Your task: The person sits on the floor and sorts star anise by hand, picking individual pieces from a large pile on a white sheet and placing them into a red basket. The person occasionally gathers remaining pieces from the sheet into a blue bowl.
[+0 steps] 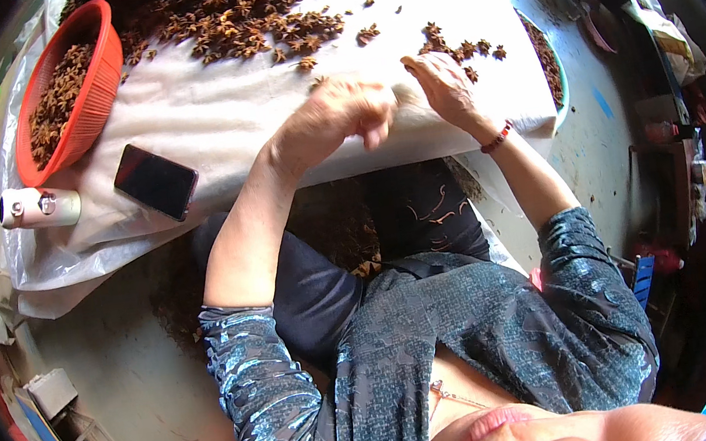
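Observation:
Dried star anise (249,18) lies in a large heap at the far side of a white sheet (214,112) spread before me. My left hand (340,113) is over the sheet's near part, blurred, its fingers bent downward; whether it holds anything is not visible. Close to its right, my right hand (442,87) has its back towards the camera and its fingers near a small cluster of star anise (467,49); its palm side is hidden. A red plastic basket (103,72) of star anise stands tilted in view at the left.
A black smartphone (156,182) and a pale cylindrical container (40,206) lie near the sheet's left front. At the right edge stands a green-rimmed basin (564,82) with dark pieces. My legs are under the sheet's near edge.

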A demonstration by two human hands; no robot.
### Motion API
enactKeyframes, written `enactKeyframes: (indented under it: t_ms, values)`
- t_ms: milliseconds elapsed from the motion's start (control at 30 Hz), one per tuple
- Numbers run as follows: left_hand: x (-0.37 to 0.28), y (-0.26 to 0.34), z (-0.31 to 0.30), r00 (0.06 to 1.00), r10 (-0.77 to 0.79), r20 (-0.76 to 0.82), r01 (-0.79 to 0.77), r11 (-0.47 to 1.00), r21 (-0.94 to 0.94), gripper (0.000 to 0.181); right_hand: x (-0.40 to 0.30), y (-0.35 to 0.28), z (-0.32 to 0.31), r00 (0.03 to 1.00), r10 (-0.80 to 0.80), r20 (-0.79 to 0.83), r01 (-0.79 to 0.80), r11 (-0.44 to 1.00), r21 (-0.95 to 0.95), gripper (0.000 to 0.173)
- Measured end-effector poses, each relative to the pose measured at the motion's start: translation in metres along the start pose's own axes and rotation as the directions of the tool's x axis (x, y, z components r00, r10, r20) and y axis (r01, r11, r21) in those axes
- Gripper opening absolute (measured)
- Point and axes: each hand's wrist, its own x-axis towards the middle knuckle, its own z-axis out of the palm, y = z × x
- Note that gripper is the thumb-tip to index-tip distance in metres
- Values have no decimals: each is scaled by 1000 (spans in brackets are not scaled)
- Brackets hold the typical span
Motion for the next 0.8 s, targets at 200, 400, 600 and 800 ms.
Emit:
enactKeyframes:
  t_ms: [200, 400, 600, 800]
  values:
    - [-9, 1, -27, 793, 239, -560, 549, 116, 828, 24, 40, -33, 26, 1000, -6, -23, 4, 995, -98, 29]
    - [9, -29, -85, 731, 548, -408, 564, -148, 812, 16, 58, -51, 78, 972, -233, 34, 209, 919, 335, 22]
    - [10, -41, -74, 711, 519, -475, 544, 22, 839, 15, 43, -25, 34, 994, 48, -101, -53, 997, -51, 29]
    - [13, -41, -32, 744, 583, -327, 395, 12, 919, 16, 53, -50, 42, 989, 103, 105, -135, 918, 372, 19]
